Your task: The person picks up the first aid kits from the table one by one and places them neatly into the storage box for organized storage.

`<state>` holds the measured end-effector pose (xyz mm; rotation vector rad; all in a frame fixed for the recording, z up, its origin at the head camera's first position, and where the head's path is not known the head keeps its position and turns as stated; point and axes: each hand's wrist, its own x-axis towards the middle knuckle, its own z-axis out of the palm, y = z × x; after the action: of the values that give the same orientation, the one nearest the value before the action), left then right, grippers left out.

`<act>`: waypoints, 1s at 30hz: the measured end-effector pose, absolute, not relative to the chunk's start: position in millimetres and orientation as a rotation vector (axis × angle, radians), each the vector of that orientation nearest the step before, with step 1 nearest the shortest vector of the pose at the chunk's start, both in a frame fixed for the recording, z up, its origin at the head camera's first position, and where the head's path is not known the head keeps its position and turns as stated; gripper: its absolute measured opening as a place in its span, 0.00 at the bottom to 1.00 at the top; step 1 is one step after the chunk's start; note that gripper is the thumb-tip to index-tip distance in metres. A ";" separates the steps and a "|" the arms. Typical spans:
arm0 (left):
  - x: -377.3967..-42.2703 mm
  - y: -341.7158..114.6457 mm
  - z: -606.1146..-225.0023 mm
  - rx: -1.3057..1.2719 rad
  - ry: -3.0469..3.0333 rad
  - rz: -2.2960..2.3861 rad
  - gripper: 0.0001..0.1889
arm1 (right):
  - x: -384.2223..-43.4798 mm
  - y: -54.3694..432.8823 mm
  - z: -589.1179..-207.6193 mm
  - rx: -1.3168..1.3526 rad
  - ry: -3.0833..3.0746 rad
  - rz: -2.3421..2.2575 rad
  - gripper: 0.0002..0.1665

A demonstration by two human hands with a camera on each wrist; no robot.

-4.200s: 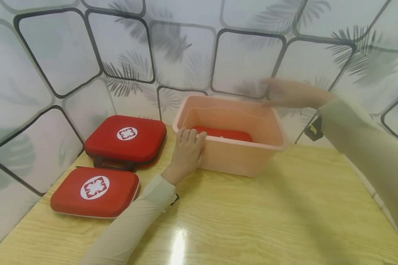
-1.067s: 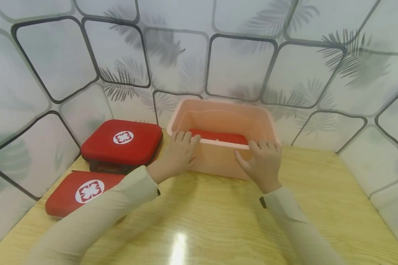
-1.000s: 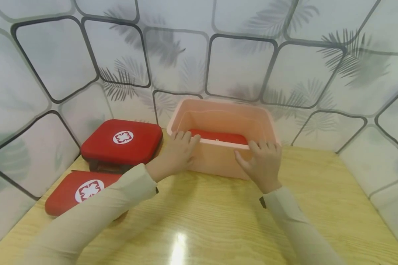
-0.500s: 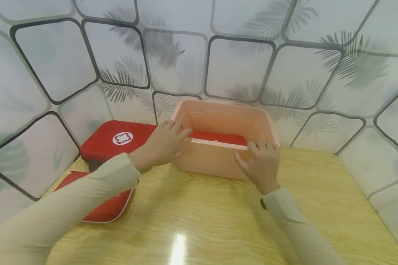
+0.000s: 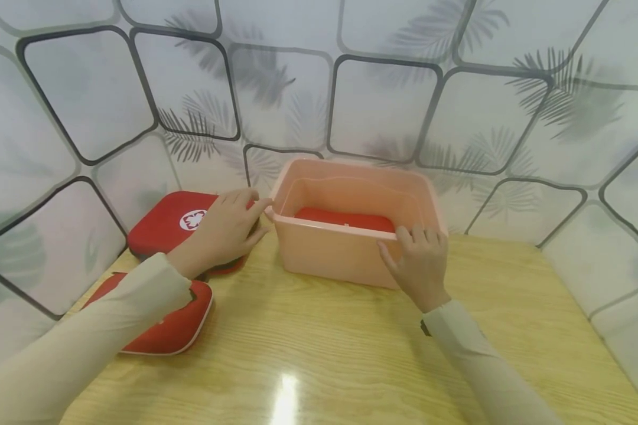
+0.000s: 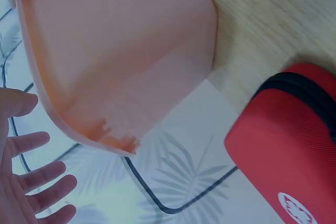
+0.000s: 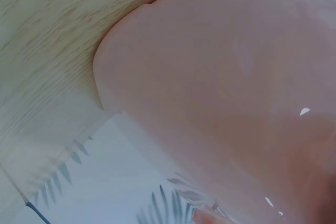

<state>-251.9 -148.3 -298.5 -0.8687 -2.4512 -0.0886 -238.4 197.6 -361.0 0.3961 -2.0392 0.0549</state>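
A peach plastic storage bin (image 5: 329, 251) stands on the wooden table, with a red case (image 5: 369, 221) lying flat in its bottom. My right hand (image 5: 420, 262) grips the front rim near the right corner, fingers over the edge and thumb outside. Off the bin's left front corner, my left hand (image 5: 223, 227) hovers with fingers spread, its thumb close to the rim in the head view. The left wrist view shows those fingers (image 6: 44, 174) apart from the bin wall. Behind the left hand sits a larger red first-aid case (image 5: 159, 224) with a white emblem, partly covered by it.
A smaller red first-aid case (image 5: 183, 321) with pale piping lies at the front left, partly hidden under the left sleeve (image 5: 106, 319). A patterned wall covering (image 5: 385, 109) rises behind the bin and along both sides of the table (image 5: 351, 354).
My left hand has let go of the bin's front rim and moved left, over the larger case. The right hand, earlier raised in the air, came down onto the rim and stays there.
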 end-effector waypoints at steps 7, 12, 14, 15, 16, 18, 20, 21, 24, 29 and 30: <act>-249.8 -175.5 -309.4 -0.827 -2.422 -0.074 0.24 | -239.6 197.1 -363.4 0.407 -2.017 0.036 0.27; -247.6 -193.2 -313.3 -0.819 -2.463 -0.032 0.26 | -237.9 199.1 -364.4 0.413 -2.026 0.031 0.28; -245.6 -199.3 -312.9 -0.840 -2.479 -0.006 0.27 | -237.4 199.7 -365.0 0.409 -2.035 0.032 0.28; -244.7 -202.7 -312.8 -0.859 -2.490 0.005 0.28 | -237.1 200.0 -365.2 0.408 -2.039 0.031 0.28; -244.0 -206.6 -312.7 -0.882 -2.504 0.020 0.28 | -236.9 199.8 -365.4 0.408 -2.044 0.029 0.28; -243.6 -215.1 -313.4 -0.936 -2.536 0.056 0.27 | -236.5 199.7 -365.5 0.409 -2.051 0.029 0.29; -244.4 -224.1 -315.1 -0.987 -2.571 0.096 0.26 | -236.4 199.6 -365.5 0.413 -2.052 0.026 0.29; -244.6 -228.6 -315.8 -1.008 -2.593 0.108 0.26 | -236.5 199.7 -365.6 0.415 -2.049 0.026 0.29; -245.3 -240.8 -317.7 -1.039 -2.660 0.135 0.25 | -236.0 199.7 -365.5 0.416 -2.048 0.024 0.29; -246.6 -257.0 -322.4 -1.033 -2.756 0.120 0.26 | -235.0 199.0 -366.2 0.408 -2.066 0.027 0.30; -247.1 -259.9 -324.0 -1.026 -2.778 0.120 0.26 | -235.2 198.7 -366.6 0.410 -2.061 0.033 0.30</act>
<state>-247.1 -259.9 -324.0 -1.0264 -2.7783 0.1203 -235.2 198.7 -366.6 0.4095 -2.0608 0.0330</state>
